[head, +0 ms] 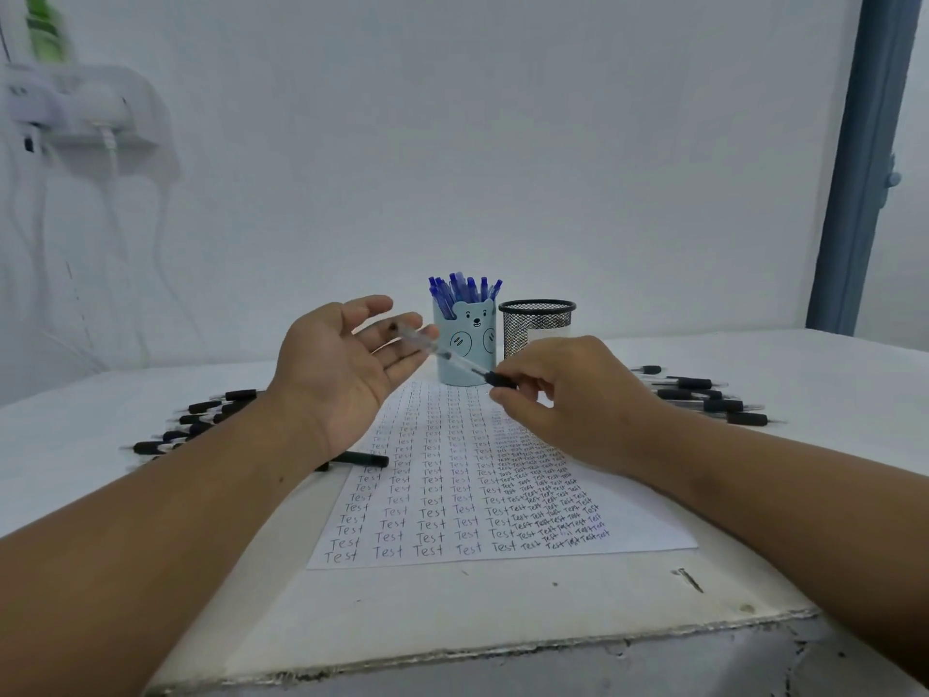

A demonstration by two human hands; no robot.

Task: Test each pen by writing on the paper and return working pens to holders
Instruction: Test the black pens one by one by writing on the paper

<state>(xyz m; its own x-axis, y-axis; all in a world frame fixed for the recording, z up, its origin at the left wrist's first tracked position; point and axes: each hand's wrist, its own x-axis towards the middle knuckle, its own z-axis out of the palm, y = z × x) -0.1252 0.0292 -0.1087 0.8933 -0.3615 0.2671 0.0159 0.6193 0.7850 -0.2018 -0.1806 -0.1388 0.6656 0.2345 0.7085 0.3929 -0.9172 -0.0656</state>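
Observation:
My right hand (573, 394) pinches the black grip of a clear-barrelled black pen (452, 355), which slants up and left above the paper. Its far end lies against the fingertips of my left hand (342, 364), raised palm-up with fingers spread. Under both hands lies a white sheet of paper (452, 495) filled with rows of the word "Test". Behind it stand a light blue bear pen holder (465, 344) with several blue pens and a black mesh holder (537, 327) that looks empty.
Several black pens lie in a group at the left (201, 420) and another group at the right (704, 394). One black pen (359, 459) rests by the paper's left edge. The table's chipped front edge (477, 651) is near me.

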